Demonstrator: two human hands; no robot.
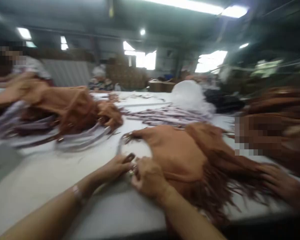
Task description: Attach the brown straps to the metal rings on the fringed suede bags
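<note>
A tan-brown fringed bag [180, 151] lies on the white table [45, 176] in front of me. Its thin strap [120, 146] loops out to the left. My left hand [116, 166] pinches the strap's end near a small metal fitting. My right hand [148, 178] is closed on the same spot at the bag's near left edge, fingers pressed together. The two hands touch each other. The picture is blurred by motion.
Another person's hand [280, 185] rests on the bag's fringe at the right. A pile of brown bags [72, 108] and pale straps lies at the left, where a person leans over them. More straps [165, 116] and white stuffing [190, 95] sit further back.
</note>
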